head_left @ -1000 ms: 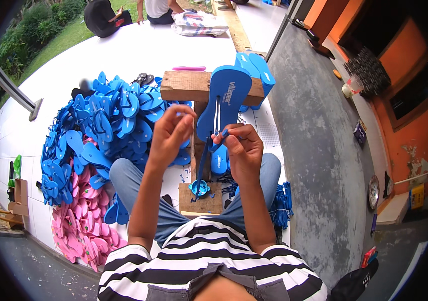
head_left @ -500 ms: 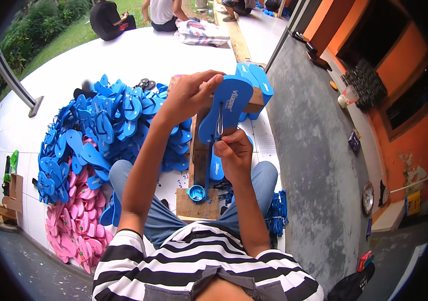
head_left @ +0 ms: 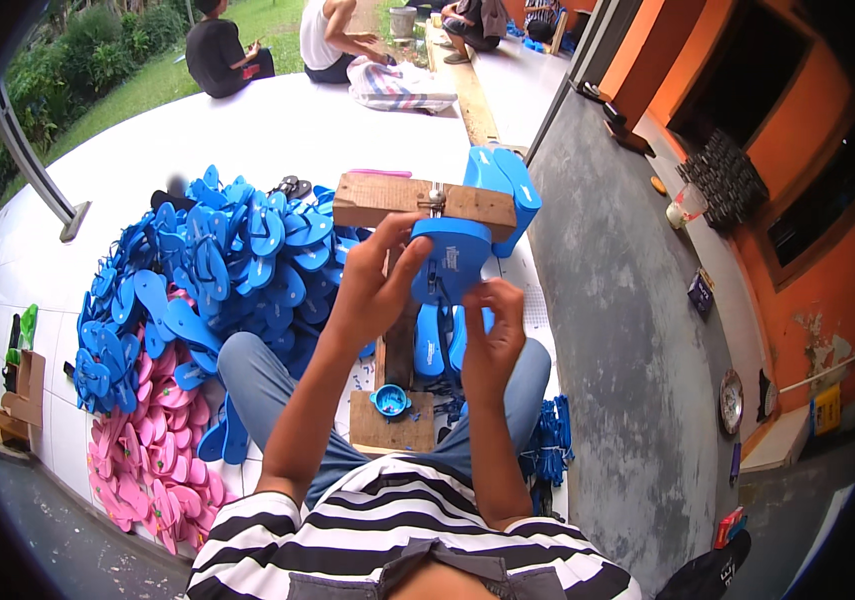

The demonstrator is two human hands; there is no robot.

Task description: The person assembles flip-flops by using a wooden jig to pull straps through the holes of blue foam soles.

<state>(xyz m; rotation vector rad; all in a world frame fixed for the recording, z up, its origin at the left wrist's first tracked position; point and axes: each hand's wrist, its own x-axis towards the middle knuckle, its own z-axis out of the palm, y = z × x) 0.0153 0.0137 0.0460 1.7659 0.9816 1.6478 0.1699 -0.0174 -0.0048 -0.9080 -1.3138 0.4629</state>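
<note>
A blue flip-flop is held between my hands, tilted, with pale print on its face and a dark strap at its near end. My left hand grips its left edge between thumb and fingers. At the lower right edge, my right hand pinches it, fingertips partly hidden. Just beyond the flip-flop lies a wooden crossbar with a metal fitting at its middle. Below, between my knees, more blue soles rest beside a wooden beam. A small blue cup stands on a wooden board.
A big heap of blue flip-flops lies left, with pink flip-flops nearer me. Blue soles stand behind the crossbar's right end. Bundled blue straps lie by my right knee. Several people sit at the far edge, near a woven sack.
The flip-flop has come down toward me, uncovering the crossbar and its metal fitting. My left hand has shifted from its far end to its left edge; my right hand has moved right and lower.
</note>
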